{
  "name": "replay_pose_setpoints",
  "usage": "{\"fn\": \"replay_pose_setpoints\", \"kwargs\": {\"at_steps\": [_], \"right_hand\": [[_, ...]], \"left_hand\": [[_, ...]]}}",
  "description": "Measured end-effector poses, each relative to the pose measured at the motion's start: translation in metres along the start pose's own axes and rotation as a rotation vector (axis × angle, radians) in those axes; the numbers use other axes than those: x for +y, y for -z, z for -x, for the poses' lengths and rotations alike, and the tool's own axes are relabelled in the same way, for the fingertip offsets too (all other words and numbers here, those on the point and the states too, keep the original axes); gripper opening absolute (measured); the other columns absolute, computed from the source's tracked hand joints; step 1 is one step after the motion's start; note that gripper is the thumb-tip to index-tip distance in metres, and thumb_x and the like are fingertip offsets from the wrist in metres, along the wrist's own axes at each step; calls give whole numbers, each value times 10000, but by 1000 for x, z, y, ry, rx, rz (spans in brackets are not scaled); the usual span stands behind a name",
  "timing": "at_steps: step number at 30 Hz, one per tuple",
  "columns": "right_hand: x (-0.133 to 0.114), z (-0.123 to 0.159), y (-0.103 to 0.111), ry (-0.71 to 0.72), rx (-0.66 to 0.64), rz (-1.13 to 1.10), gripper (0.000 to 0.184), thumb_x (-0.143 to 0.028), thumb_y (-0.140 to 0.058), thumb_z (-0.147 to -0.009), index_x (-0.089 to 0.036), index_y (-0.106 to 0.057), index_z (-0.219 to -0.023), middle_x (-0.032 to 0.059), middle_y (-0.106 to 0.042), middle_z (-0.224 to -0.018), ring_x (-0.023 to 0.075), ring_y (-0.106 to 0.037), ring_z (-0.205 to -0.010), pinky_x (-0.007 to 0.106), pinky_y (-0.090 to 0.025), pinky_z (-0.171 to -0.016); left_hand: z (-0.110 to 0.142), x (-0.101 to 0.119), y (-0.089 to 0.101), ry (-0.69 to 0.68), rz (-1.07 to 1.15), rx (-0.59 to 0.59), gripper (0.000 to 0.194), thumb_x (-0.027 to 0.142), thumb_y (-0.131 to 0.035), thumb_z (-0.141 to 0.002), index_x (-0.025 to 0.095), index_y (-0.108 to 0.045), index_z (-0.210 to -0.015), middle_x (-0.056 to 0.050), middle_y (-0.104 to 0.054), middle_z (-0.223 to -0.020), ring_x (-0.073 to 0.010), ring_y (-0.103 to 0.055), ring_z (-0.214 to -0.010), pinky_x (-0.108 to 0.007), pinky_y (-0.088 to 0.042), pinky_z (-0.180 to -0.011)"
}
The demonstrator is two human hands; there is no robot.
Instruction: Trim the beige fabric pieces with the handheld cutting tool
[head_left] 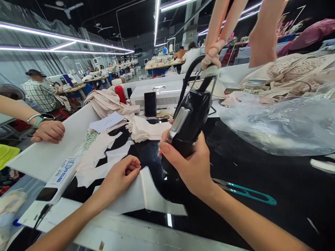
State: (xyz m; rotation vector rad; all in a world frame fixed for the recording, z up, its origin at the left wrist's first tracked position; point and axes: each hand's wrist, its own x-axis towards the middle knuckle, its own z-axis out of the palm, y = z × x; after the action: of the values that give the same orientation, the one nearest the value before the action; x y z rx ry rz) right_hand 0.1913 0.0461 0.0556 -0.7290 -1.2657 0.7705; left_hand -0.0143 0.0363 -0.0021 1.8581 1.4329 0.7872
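Note:
My right hand (pixel 191 160) is wrapped round a black hand-held power tool (pixel 190 118) with a silver lever and a black cable. The tool hangs upright from knotted peach fabric straps (pixel 213 52); its lower end is partly hidden by my hand. My left hand (pixel 123 176) is closed, thumb against fingers, at the upper corner of a curved white fabric piece (pixel 151 195) with a narrow cream strip across it. This piece lies flat on the glossy black tabletop (pixel 235 153), below and left of the tool.
Teal-handled thread snips (pixel 248 193) lie right of my forearm. Cut fabric pieces (pixel 99 153), a fabric stack (pixel 146 129) and a phone (pixel 150 104) are further back. Plastic bagging (pixel 282 118) covers the right side. Another person's hand (pixel 49 131) rests on the white left ledge (pixel 70 139).

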Motion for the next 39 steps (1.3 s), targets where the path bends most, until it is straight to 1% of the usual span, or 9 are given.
{"fn": "replay_pose_setpoints", "kwargs": {"at_steps": [3, 7, 9, 12, 17, 20, 23, 27, 39], "right_hand": [[2, -2, -4, -18, 1, 0, 303, -331, -803, -774, -266, -558, -939, -63, -657, -779, 140, -613, -671, 325, -519, -657], [4, -4, -8, -14, -10, -19, 293, -330, -795, -779, -266, -554, -932, -58, -650, -786, 147, -615, -692, 341, -525, -682], [5, -5, -9, -9, -6, -26, 301, -336, -798, -778, -269, -558, -946, -54, -645, -794, 155, -618, -712, 347, -527, -689], [8, -7, -12, 1, 1, -34, 321, -343, -801, -781, -271, -565, -985, -44, -641, -814, 162, -616, -734, 344, -526, -685], [14, -11, -16, 5, 7, -69, 349, -350, -801, -781, -270, -549, -1009, -39, -631, -815, 161, -606, -718, 339, -536, -669], [16, -13, -18, -13, 7, -87, 350, -356, -805, -777, -271, -543, -993, -35, -632, -827, 169, -620, -732, 355, -553, -694], [19, -15, -18, -21, -5, -112, 367, -372, -811, -768, -267, -548, -1002, -30, -631, -824, 174, -625, -731, 359, -557, -689], [24, -14, -15, -20, -7, -125, 421, -366, -802, -777, -263, -558, -1104, -18, -621, -877, 167, -609, -748, 346, -561, -684], [29, -9, -8, -48, -35, -191, 357, -339, -789, -810, -274, -553, -1070, -52, -603, -834, 127, -583, -631, 310, -550, -609]], "left_hand": [[1, -2, 4, -39, -103, 68, 125, 270, -502, -913, 235, -616, -954, -10, -681, -925, -184, -641, -818, -305, -506, -754], [3, -2, 11, -175, -300, 182, 163, 232, -452, -948, 234, -606, -1003, -39, -680, -1002, -215, -644, -900, -361, -522, -834], [5, -1, 12, -220, -362, 199, 161, 218, -437, -974, 230, -593, -1008, -44, -672, -991, -220, -646, -904, -368, -528, -834], [13, 4, 8, -267, -396, 135, 173, 189, -432, -1011, 227, -600, -1012, -40, -675, -982, -209, -656, -900, -343, -543, -807], [30, 13, -12, -440, -449, -11, 209, 165, -475, -1047, 194, -634, -1181, -76, -687, -1137, -227, -668, -1037, -371, -573, -921], [38, 18, -23, -506, -490, -75, 194, 132, -509, -1039, 169, -644, -1173, -87, -682, -1132, -238, -661, -1021, -378, -588, -912], [44, 23, -28, -578, -505, -84, 194, 117, -491, -1046, 148, -645, -1159, -89, -685, -1085, -236, -661, -990, -367, -598, -895], [48, 27, -30, -630, -509, -74, 216, 135, -445, -1074, 152, -646, -1151, -77, -696, -1046, -225, -676, -961, -350, -608, -887], [48, 25, -29, -654, -500, -42, 259, 185, -397, -1105, 174, -652, -1150, -77, -705, -1061, -212, -692, -992, -332, -611, -902]]}}
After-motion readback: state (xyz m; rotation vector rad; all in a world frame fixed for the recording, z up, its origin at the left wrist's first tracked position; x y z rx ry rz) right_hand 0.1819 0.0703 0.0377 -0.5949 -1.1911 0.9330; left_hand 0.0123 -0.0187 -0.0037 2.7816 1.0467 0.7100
